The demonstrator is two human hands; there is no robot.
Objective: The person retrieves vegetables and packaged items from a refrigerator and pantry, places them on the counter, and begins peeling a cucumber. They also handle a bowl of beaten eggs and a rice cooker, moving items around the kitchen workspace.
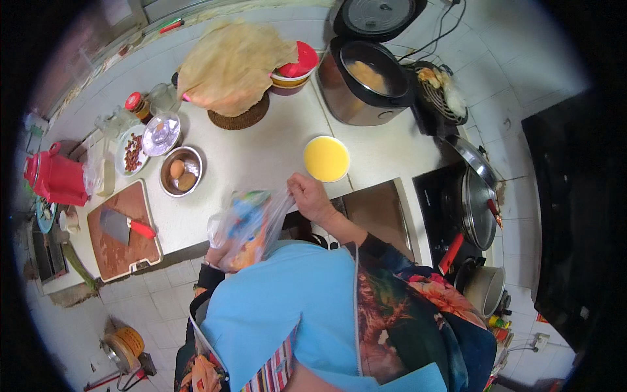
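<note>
In front of my belly I hold a clear plastic bag (245, 225) with a colourful printed package showing through it. My right hand (311, 198) pinches the bag's upper right edge and draws the film taut. Mostly hidden behind the film, my left hand (215, 256) supports the lower left side. Just beyond my right hand, a round white-rimmed bowl (326, 159) of smooth yellow liquid stands on the white countertop (264, 142). Farther left, a steel bowl (180, 171) contains a brown egg and another brown, rounded item.
A cleaver (117, 226) lies on the cutting board (105, 247) at left, near a red kettle (59, 176). At the back stand a cloth-covered stack (235, 63) and an open rice cooker (362, 110) with food inside. A lidded pan (477, 210) occupies the right side.
</note>
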